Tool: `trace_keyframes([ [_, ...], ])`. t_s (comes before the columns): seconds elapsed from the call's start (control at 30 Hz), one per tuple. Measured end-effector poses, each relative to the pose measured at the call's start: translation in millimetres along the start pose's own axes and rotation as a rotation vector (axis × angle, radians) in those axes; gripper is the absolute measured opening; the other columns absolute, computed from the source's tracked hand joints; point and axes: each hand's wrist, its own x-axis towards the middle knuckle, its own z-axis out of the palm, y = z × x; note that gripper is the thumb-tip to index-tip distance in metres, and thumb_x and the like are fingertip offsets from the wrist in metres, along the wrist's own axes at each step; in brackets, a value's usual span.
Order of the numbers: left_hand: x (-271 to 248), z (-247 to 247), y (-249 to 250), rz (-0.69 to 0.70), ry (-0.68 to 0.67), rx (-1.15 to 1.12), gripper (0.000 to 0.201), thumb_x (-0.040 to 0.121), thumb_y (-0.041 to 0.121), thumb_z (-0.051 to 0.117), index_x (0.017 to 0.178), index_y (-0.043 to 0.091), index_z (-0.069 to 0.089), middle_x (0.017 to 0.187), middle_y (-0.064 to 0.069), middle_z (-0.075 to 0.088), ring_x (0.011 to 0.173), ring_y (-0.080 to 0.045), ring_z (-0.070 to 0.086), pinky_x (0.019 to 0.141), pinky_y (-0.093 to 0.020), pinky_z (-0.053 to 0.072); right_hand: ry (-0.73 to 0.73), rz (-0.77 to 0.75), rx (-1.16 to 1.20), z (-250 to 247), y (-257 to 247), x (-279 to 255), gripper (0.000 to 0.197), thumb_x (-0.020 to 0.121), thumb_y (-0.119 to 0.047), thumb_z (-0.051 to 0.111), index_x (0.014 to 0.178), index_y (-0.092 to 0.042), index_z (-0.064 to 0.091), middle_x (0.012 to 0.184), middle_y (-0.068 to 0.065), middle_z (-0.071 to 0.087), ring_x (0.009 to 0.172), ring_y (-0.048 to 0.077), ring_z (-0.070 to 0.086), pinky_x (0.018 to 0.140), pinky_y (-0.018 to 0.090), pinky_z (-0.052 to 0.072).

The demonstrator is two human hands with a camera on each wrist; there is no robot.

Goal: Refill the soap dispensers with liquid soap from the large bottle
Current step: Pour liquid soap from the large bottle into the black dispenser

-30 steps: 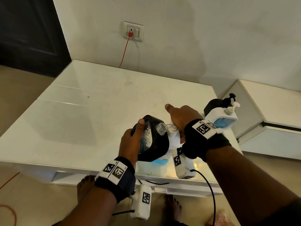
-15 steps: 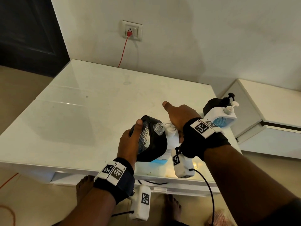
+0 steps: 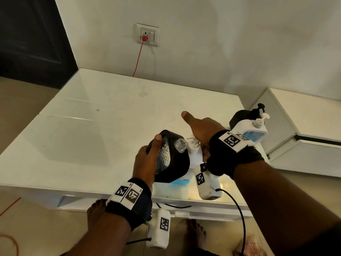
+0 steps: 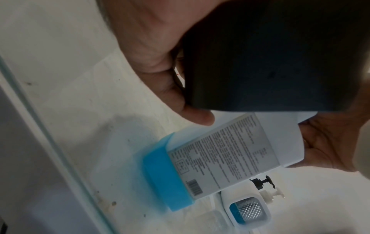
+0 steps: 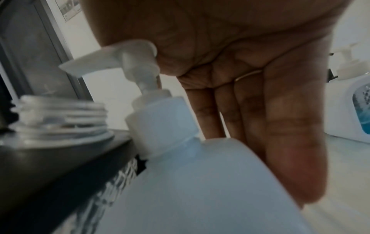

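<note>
Large white soap bottle (image 3: 195,159) with blue base, near front edge of white desk (image 3: 92,130). Right hand (image 3: 202,132) pressing palm on its pump head (image 5: 128,55), fingers (image 5: 290,142) straight down behind bottle. Left hand (image 3: 145,161) wraps fingers around black dispenser (image 3: 171,157), tilted, clear threaded neck (image 3: 180,145) uncapped beside pump. Two more dispensers, white (image 3: 249,130) and black (image 3: 239,117), at desk's right edge.

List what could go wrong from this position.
1. The large bottle's pump nozzle sits beside, not clearly over, the black dispenser's open neck; soap may miss.
2. The left hand holds the dispenser tilted; it could spill or slip.
3. The right hand presses with its palm, fingers straight, so the large bottle might tip.
</note>
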Motion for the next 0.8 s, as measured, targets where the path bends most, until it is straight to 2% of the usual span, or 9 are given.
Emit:
trace_keyframes([
  [0.07, -0.4, 0.3, -1.8, -0.010, 0.001, -0.013, 0.109, 0.044, 0.102, 0.063, 0.112, 0.017, 0.075, 0.103, -0.005, 0.080, 0.102, -0.028, 0.075, 0.099, -0.055, 0.057, 0.033, 0.008, -0.026, 4.7, 3.1, 5.0, 0.069, 0.089, -0.077, 0.031, 0.064, -0.017, 0.055, 0.081, 0.006, 0.066, 0.085, 0.029, 0.061, 0.083, 0.038, 0.044],
  [0.17, -1.2, 0.7, -3.6, -0.026, 0.007, -0.028, 0.115, 0.040, 0.104, 0.063, 0.114, 0.016, 0.074, 0.105, -0.006, 0.079, 0.102, -0.028, 0.075, 0.099, -0.054, 0.057, 0.083, 0.026, -0.076, 7.9, 7.1, 8.4, 0.065, 0.091, -0.071, 0.035, 0.087, -0.013, 0.065, 0.099, 0.009, 0.069, 0.094, 0.030, 0.062, 0.082, 0.036, 0.043],
  [0.23, -1.1, -1.3, -3.7, -0.018, 0.016, -0.024, 0.112, 0.045, 0.103, 0.063, 0.114, 0.015, 0.074, 0.105, -0.006, 0.079, 0.102, -0.028, 0.075, 0.099, -0.054, 0.057, 0.104, 0.039, -0.109, 9.0, 5.6, 7.4, 0.060, 0.093, -0.065, 0.037, 0.098, -0.012, 0.066, 0.106, 0.009, 0.068, 0.098, 0.030, 0.061, 0.083, 0.035, 0.043],
  [0.33, -1.1, -1.8, -3.3, -0.008, 0.010, -0.019, 0.106, 0.051, 0.100, 0.062, 0.114, 0.016, 0.074, 0.105, -0.005, 0.079, 0.102, -0.027, 0.075, 0.099, -0.054, 0.057, 0.095, 0.051, -0.131, 8.7, 3.8, 4.7, 0.062, 0.093, -0.067, 0.037, 0.100, -0.013, 0.066, 0.108, 0.010, 0.068, 0.099, 0.031, 0.062, 0.084, 0.035, 0.043],
  [0.4, -1.3, -1.9, -2.7, -0.007, 0.009, -0.017, 0.099, 0.054, 0.095, 0.062, 0.114, 0.017, 0.074, 0.104, -0.005, 0.079, 0.102, -0.027, 0.075, 0.099, -0.054, 0.057, 0.052, 0.039, -0.094, 6.4, 2.1, 1.9, 0.071, 0.088, -0.077, 0.033, 0.085, -0.013, 0.063, 0.095, 0.010, 0.070, 0.089, 0.031, 0.064, 0.086, 0.038, 0.049],
  [0.53, -1.6, 0.5, -0.5, -0.019, 0.014, -0.018, 0.096, 0.052, 0.094, 0.062, 0.108, 0.018, 0.074, 0.101, -0.005, 0.080, 0.101, -0.028, 0.075, 0.098, -0.055, 0.058, -0.046, 0.003, 0.014, -4.7, -3.4, -9.2, 0.083, 0.087, -0.082, 0.025, 0.059, -0.010, 0.057, 0.040, -0.001, 0.058, 0.065, 0.024, 0.059, 0.088, 0.040, 0.050],
  [0.6, -2.5, 1.6, 0.6, -0.013, 0.006, -0.014, 0.091, 0.055, 0.095, 0.063, 0.104, 0.019, 0.075, 0.098, -0.005, 0.080, 0.100, -0.028, 0.075, 0.099, -0.055, 0.057, -0.040, 0.003, -0.001, -5.4, -3.2, -9.6, 0.083, 0.089, -0.080, 0.025, 0.055, -0.011, 0.057, 0.034, -0.004, 0.054, 0.066, 0.025, 0.059, 0.091, 0.041, 0.050],
  [0.67, -4.1, 2.5, 1.6, 0.002, -0.002, -0.005, 0.086, 0.059, 0.091, 0.061, 0.102, 0.018, 0.076, 0.097, -0.005, 0.080, 0.099, -0.028, 0.075, 0.099, -0.056, 0.057, -0.013, 0.007, -0.020, -2.4, -1.3, -6.3, 0.077, 0.090, -0.076, 0.031, 0.057, -0.013, 0.061, 0.041, -0.003, 0.060, 0.071, 0.028, 0.063, 0.092, 0.043, 0.051],
  [0.8, -3.6, 2.3, -0.1, -0.004, 0.003, -0.005, 0.090, 0.058, 0.093, 0.060, 0.104, 0.017, 0.077, 0.100, -0.006, 0.080, 0.100, -0.029, 0.075, 0.099, -0.057, 0.057, 0.074, 0.036, -0.067, 4.5, 4.7, 1.8, 0.064, 0.092, -0.068, 0.037, 0.094, -0.011, 0.067, 0.098, 0.008, 0.071, 0.092, 0.029, 0.065, 0.091, 0.040, 0.050],
])
